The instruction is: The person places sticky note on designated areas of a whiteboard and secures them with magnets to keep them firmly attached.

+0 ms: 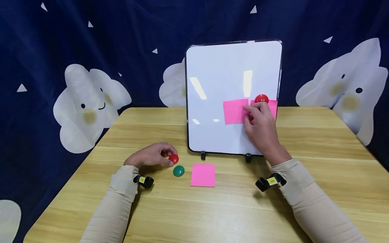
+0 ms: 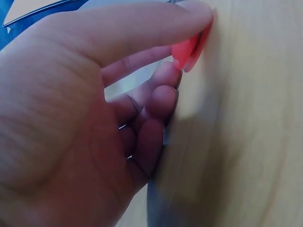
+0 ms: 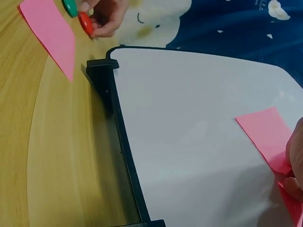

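My left hand [image 1: 155, 154] is low over the table at the left, its thumb and fingertips pinching a red round magnet [image 1: 174, 159] by the edge. The magnet is tilted up in the left wrist view. Just in front of it lies a green round magnet [image 1: 178, 171]. At the whiteboard [image 1: 209, 135], my right hand [image 1: 261, 125] pinches the right edge of a pink sticky note [image 1: 234, 112], which lies against the board's surface. A second pink note [image 1: 272, 108] is beside it at the board's right edge, under another red magnet [image 1: 261, 98] and partly hidden by my hand.
A pink sticky note or pad [image 1: 203, 175] lies on the wooden table [image 1: 212, 216] in front of the board. Black feet [image 1: 248, 158] hold the whiteboard upright. Behind the table hangs a dark blue curtain [image 1: 146, 27] with white clouds.
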Tool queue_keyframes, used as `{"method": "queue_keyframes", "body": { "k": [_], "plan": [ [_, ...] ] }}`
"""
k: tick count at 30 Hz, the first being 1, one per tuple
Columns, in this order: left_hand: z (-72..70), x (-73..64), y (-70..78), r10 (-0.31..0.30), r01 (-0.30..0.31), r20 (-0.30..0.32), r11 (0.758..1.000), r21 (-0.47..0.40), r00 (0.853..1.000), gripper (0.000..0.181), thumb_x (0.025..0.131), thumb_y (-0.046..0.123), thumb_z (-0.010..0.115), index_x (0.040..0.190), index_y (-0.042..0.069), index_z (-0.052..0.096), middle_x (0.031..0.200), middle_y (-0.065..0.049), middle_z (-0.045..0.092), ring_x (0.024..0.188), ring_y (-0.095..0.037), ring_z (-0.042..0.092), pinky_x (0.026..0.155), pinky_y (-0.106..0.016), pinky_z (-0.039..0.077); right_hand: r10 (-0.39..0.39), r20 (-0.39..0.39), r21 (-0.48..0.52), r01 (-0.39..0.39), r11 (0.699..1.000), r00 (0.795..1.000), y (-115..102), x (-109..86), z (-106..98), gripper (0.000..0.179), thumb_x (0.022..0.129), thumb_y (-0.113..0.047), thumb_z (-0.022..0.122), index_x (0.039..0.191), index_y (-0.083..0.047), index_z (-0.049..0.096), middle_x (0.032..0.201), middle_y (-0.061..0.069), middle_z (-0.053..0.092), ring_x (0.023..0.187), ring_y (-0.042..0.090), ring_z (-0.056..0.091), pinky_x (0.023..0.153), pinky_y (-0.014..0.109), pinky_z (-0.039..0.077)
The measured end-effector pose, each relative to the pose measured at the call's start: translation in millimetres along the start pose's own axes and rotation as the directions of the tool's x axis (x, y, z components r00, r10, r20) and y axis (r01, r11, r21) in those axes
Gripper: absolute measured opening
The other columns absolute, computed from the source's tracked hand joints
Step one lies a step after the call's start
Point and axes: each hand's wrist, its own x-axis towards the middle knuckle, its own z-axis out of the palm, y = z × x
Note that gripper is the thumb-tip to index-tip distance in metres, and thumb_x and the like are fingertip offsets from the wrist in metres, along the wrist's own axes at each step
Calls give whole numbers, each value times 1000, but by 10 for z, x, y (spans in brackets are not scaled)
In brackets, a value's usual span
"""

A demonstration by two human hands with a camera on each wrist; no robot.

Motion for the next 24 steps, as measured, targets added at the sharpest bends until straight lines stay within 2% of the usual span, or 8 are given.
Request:
{"method": "queue_keyframes", "body": {
  "k": [14, 24],
  "plan": [
    [4, 7, 13, -6, 6, -25, 1000, 6, 1000, 28, 86, 30, 80, 109, 17, 70, 103, 0, 62, 94, -21, 53, 83, -38, 44, 46, 53, -72, -42, 997, 998, -37, -8, -8, 34, 85, 3, 74, 119, 8, 68, 105, 22, 54, 97, 34, 61, 84, 50, 56],
    [9, 30, 2, -14, 14, -53, 1000, -9, 999, 30, 85, 33, 81, 106, 14, 71, 97, -1, 64, 91, -21, 55, 83, -36, 46, 51, 47, -81, -47, 996, 998, -54, -6, -25, 33, 86, 1, 73, 118, 9, 68, 105, 22, 56, 98, 35, 61, 83, 51, 56]
  ]
}}
